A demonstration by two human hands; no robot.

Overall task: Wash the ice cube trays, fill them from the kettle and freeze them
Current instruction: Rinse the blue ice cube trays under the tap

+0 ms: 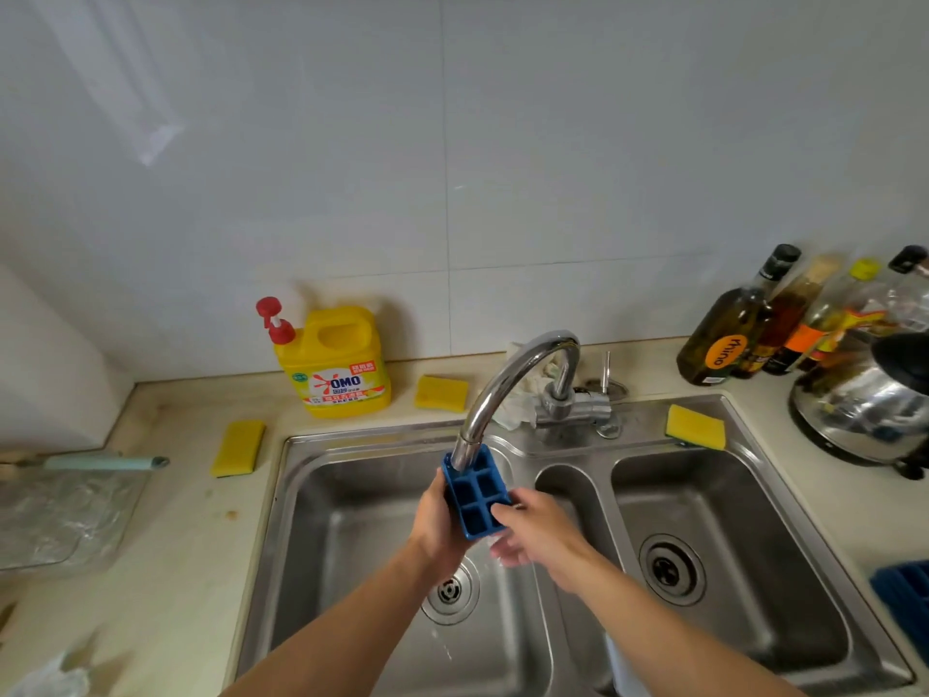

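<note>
A small blue ice cube tray point(476, 498) with several square cells is held tilted under the spout of the chrome tap point(518, 379), over the left basin of the steel sink point(321, 520). My left hand point(436, 518) grips the tray's left side from behind. My right hand point(533, 528) holds the tray's lower right corner, with a finger reaching into a cell. Water runs off below the tray toward the drain point(449, 592). A steel kettle point(869, 394) stands on the counter at the far right. Another blue tray point(905, 601) shows at the right edge.
A yellow detergent jug point(339, 364) with a red pump stands behind the sink. Yellow sponges lie at the back point(441, 393), on the left counter point(238, 448) and on the sink rim point(696, 427). Several bottles point(729, 334) stand at the back right. A cutting board point(60, 515) lies left.
</note>
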